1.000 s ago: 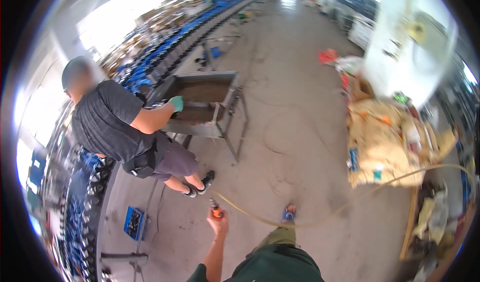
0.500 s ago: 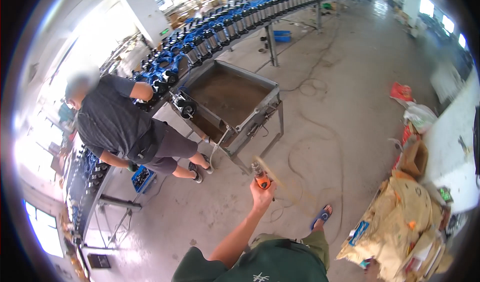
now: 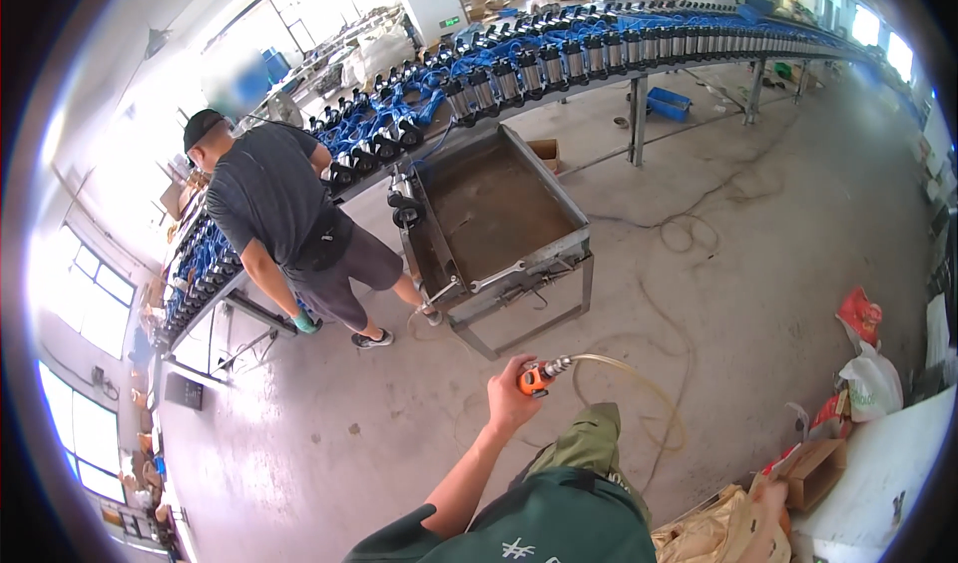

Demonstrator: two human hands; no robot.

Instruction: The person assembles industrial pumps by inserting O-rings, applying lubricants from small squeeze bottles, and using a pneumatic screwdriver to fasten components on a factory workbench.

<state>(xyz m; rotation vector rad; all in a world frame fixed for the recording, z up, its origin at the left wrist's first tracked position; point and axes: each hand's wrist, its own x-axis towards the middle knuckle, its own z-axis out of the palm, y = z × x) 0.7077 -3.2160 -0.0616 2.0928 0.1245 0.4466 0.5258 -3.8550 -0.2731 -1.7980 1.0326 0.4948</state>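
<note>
My left hand (image 3: 511,399) is closed around an orange hand tool (image 3: 535,379) with a metal fitting. From that fitting a yellowish see-through hose (image 3: 639,372) curves down to the floor. Ahead of the hand stands a steel tank (image 3: 582,241) on legs, holding brown water. A wrench (image 3: 497,277) lies on its near rim, and a silver and black pump (image 3: 403,200) rests at its left side. A skin-toned shape at the lower right edge looks like my right hand (image 3: 769,508), in front of tan sacking; its fingers cannot be made out.
A long line (image 3: 599,59) carries rows of silver pumps with blue cables behind the tank. At left a person (image 3: 284,189) in a dark shirt stands beside it. Hoses (image 3: 689,234) snake over the floor. Bags (image 3: 871,383) and an open carton (image 3: 816,471) lie at right.
My view has swung to the left. The orange tool, upright before, now points to the right in my left hand. The other person's gloved hand hangs away from the blue crate it was near.
</note>
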